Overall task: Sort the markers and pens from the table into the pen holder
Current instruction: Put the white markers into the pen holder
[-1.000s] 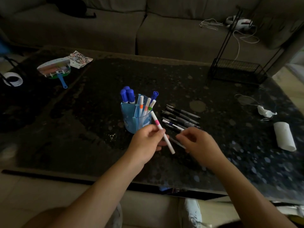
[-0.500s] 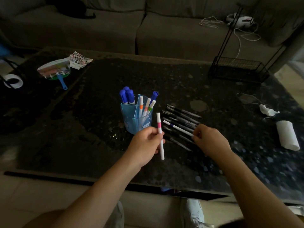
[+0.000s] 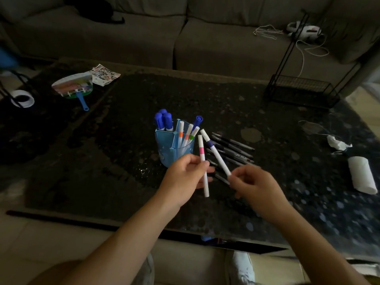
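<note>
— Where's the blue pen holder (image 3: 174,148) from where you stand?

— Middle of the dark speckled worktop (image 3: 102,161). Everything else I'll place against it. Three fat blue-capped markers (image 3: 163,121) stand in its far-left compartment, another blue-capped one (image 3: 197,121) leans at the far right, and three thin white markers with orange, pink-red and green bands (image 3: 186,135) stand in the front part.

— And the hands?

— The left hand (image 3: 185,178) is just in front of the holder, its grip pinching a white marker with a pink band (image 3: 203,164), held nearly upright, tip level with the holder's rim. The right hand (image 3: 255,187) is in front and to the right of the holder, its grip pinching the lower end of a white marker with a dark blue band (image 3: 214,152). That one tilts up and left, its top close beside the pink one's top and near the holder's right edge.

— Anything still lying down?

— A row of dark pens (image 3: 233,150) on the worktop just right of the holder, partly behind the two held markers.

— Other stuff?

— Far left of the holder, a colourful hand fan with a blue handle (image 3: 75,89), a patterned paper (image 3: 104,74) touching it, and a roll of tape (image 3: 22,98). Far right, a white paper roll (image 3: 363,174) and a crumpled white scrap (image 3: 337,143). Behind and right, a black wire rack (image 3: 302,92); beyond that, a grey sofa (image 3: 144,38).
</note>
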